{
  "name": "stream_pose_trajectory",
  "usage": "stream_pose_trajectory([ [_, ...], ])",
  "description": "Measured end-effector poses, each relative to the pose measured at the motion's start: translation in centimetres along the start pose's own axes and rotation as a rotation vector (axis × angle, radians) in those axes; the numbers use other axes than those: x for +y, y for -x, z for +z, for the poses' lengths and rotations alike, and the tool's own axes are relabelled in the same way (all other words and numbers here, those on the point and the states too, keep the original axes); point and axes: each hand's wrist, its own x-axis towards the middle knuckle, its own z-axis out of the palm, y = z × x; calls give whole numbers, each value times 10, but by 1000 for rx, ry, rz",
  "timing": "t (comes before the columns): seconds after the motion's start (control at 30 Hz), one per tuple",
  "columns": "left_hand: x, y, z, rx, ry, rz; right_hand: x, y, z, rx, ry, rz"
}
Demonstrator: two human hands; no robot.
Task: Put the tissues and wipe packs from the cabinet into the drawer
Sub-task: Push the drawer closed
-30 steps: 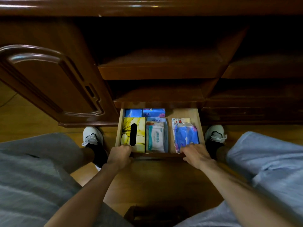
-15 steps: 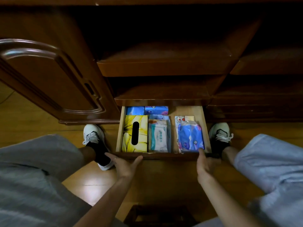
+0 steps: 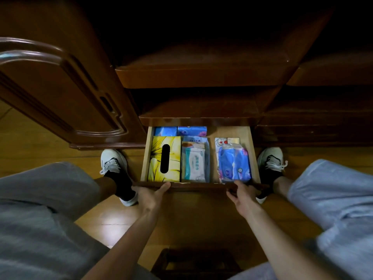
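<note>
From the head camera, the drawer (image 3: 199,184) stands pulled out from the bottom of the cabinet (image 3: 201,75), its long axis running left to right and its open front edge toward the person. Inside, a yellow tissue box (image 3: 164,158) lies at the left, long axis running front to back, slot up. Just beside it a white wipe pack (image 3: 194,165) lies the same way, on top of another pack. At the right a blue tissue pack (image 3: 235,163) lies lengthwise too. Two small blue packs (image 3: 181,130) sit crosswise at the back.

The left hand (image 3: 150,194) holds the drawer's front edge, thumb on top and fingers curled under, just in front of the yellow box. The right hand (image 3: 243,194) holds the same edge, just in front of the blue pack. Both grips hold the drawer only.
</note>
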Motion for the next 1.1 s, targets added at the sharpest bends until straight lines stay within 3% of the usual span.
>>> stream_pose_trajectory([
  [0.13, 16, -9, 2, 32, -106, 76, -18, -8, 11, 6, 3, -36],
  [0.33, 27, -21, 10, -12, -107, 46, -20, -14, 16, -96, 18, -115],
  [0.5, 51, -46, 21, -113, -187, 43, -14, -23, 25, -218, 301, -320],
  [0.63, 66, -56, 13, -157, -215, 141, -31, -36, 37, -175, 460, -380],
  [0.8, 74, -46, 44, -359, -202, 246, -36, -42, 55, -65, 721, -536],
  [0.93, 75, -45, 75, -247, -324, 309, -32, -51, 72, -105, 736, -569],
  [1.1, 58, -45, 95, -35, -305, 392, -20, -60, 85, 39, 688, -720],
])
